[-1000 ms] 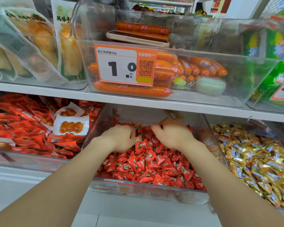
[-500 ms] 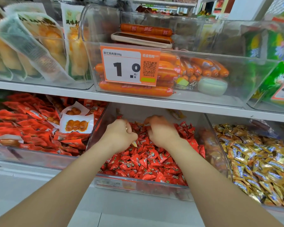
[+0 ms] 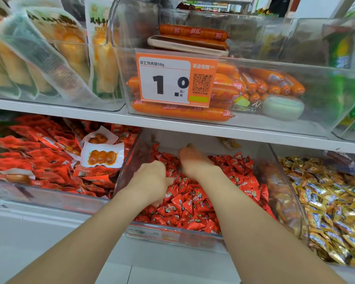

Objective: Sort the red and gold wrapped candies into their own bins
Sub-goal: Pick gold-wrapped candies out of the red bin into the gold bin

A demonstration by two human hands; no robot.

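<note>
Digging left hand point(image 3: 152, 179) and right hand point(image 3: 195, 163), both curled, into red candies point(image 3: 193, 203) in the middle bin point(image 3: 172, 236), probably hunting strays for the gold candies point(image 3: 326, 201) alongside at right; impossible to tell whether gripping any.

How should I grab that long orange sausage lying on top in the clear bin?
Take the top sausage round its middle, reaching from the front over the bin's low front wall. It lies sideways across you, long and round, so your fingers should wrap the middle easily. The ends look narrower and would probably slip.
</note>
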